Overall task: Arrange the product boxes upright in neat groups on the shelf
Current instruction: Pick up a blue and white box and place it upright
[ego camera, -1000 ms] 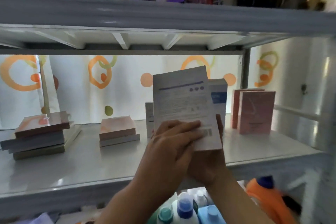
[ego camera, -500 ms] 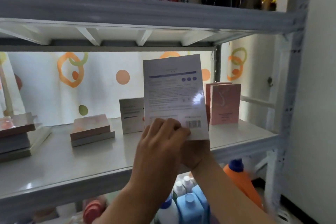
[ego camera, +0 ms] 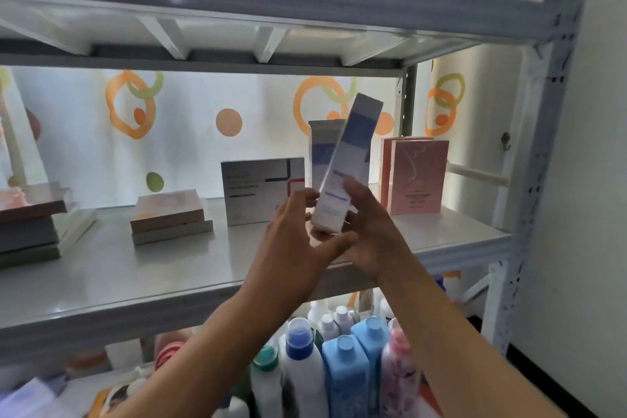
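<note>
A white and blue box (ego camera: 349, 159) is tilted to the right above the middle shelf (ego camera: 142, 268). My right hand (ego camera: 369, 234) grips its lower end from the right. My left hand (ego camera: 295, 231) touches the box's left lower edge with fingers spread. Behind it a second white and blue box (ego camera: 320, 153) stands upright. A grey box (ego camera: 261, 190) stands upright to the left of that one. Two pink boxes (ego camera: 417, 176) stand upright at the right end of the shelf.
Two flat stacks of boxes lie on the shelf, one small (ego camera: 168, 214) and one larger at the far left (ego camera: 30, 220). Bottles (ego camera: 342, 360) crowd the shelf below. The shelf above (ego camera: 305, 0) hangs low over the boxes. A metal upright (ego camera: 539, 180) bounds the right side.
The box has turned from facing me flat to edge-on and tilted right. My left hand has loosened from its lower front to its left edge. The view has shifted left.
</note>
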Demonstrator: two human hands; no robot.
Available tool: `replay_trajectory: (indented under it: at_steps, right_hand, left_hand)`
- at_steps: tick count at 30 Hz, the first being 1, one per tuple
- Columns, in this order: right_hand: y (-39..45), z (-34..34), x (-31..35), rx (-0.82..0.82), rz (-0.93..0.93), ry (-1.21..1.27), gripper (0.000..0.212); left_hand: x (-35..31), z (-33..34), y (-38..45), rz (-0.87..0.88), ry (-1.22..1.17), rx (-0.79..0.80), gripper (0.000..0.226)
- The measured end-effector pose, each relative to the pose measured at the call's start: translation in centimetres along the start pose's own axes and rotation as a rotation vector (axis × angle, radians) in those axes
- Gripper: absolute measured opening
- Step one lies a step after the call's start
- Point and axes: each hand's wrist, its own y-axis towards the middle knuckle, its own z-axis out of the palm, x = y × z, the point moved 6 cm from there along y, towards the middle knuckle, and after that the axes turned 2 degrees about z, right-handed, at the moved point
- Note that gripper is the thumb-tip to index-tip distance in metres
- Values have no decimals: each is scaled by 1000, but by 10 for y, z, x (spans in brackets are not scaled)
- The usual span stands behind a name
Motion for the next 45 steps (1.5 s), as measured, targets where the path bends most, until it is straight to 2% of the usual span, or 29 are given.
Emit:
replay_trajectory:
  at_steps: [4,7,12,18,28,34,39,45]
  right_hand:
    - [2,-25,3,-191,-50,-369,111]
    - [1,-40,8,-279,-75,-437,114]
    - [3,-70,23,-355,-56,-518,63]
    - [18,-95,40,-482,-78,-797,42]
    - [37,-111,32,-470,-31,-845,41]
    - [41,-120,28,-447,-27,-833,37]
    - [37,-116,30,-460,-22,-855,37]
    - [25,-105,35,-562,-49,-888,37]
  left_hand:
    - [11,7,17,-65,-123,-18,74]
    - [20,16,34,-74,-121,-51,62]
    - [46,37,55,-160,-140,-36,51]
    - [64,57,64,-161,-220,34,37]
    - [101,72,94,-221,-149,16,35]
    - [110,76,100,-179,-92,14,50]
    - [115,77,102,-212,-45,24,57]
    - [109,68,96,-275,-62,-22,41]
